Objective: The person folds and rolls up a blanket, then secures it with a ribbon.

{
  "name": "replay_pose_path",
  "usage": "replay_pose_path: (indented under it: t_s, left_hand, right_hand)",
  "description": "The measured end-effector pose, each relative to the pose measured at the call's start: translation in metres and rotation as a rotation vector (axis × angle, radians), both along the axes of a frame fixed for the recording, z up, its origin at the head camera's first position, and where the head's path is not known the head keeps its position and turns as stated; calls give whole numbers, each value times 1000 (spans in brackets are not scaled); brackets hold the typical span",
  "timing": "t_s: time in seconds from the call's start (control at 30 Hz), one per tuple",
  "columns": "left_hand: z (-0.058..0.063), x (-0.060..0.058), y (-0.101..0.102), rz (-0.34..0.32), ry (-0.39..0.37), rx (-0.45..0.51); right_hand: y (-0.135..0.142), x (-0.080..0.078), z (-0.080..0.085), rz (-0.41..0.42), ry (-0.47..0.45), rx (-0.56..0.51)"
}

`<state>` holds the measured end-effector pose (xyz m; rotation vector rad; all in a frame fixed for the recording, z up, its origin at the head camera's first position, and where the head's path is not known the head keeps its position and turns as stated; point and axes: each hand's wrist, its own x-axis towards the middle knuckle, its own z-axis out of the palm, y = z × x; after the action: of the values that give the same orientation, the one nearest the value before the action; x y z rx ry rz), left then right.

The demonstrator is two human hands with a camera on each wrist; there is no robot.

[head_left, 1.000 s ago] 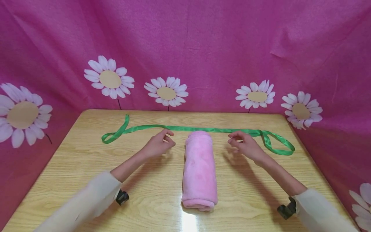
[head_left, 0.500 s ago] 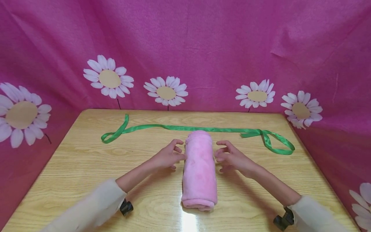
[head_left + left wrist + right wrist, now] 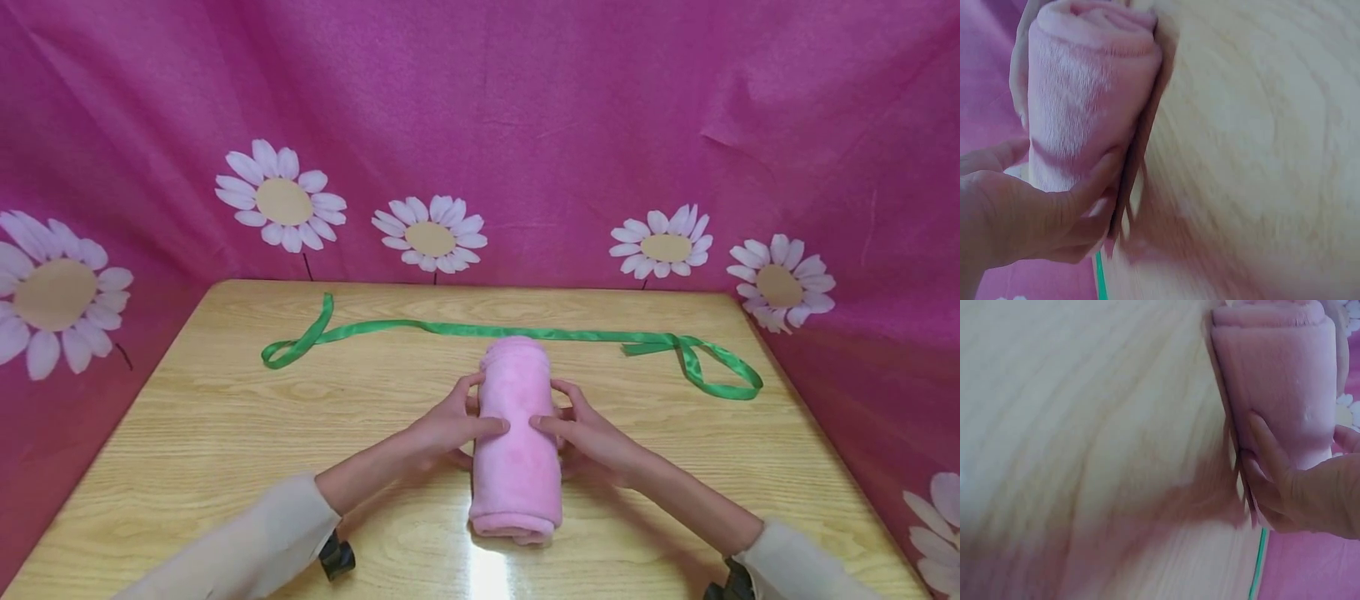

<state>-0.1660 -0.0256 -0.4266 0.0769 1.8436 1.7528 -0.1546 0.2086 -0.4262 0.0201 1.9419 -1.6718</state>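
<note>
A plush pink towel (image 3: 517,483), rolled into a thick cylinder, lies lengthwise on the wooden table. My left hand (image 3: 450,425) grips it from the left and my right hand (image 3: 592,429) from the right. Both thumbs press on top near the middle, while the other fingers curve down along the sides, partly hidden. In the left wrist view the rolled towel (image 3: 1085,81) shows its spiral end, and the left hand (image 3: 1029,212) lies along its side. The right wrist view has the right hand (image 3: 1316,494) against the towel (image 3: 1279,369).
Behind the towel's far end a green satin ribbon (image 3: 465,331) stretches across the table (image 3: 187,467), looped at both ends. A magenta cloth (image 3: 525,125) printed with white daisies hangs behind and beside the table.
Both hands have come inward and nearer from beside the ribbon, closing on the rolled towel from either side. The towel and ribbon stay in place.
</note>
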Motion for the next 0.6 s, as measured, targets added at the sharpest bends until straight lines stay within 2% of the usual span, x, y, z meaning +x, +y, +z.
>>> replay_pose_path:
  t_s: [0.3, 0.6]
  left_hand:
    - [-4, 3, 8, 27, -20, 1]
    - [-1, 0, 10, 45, -26, -16]
  right_hand:
    - [-9, 8, 3, -52, 8, -21]
    - [-11, 4, 1, -73, 26, -6]
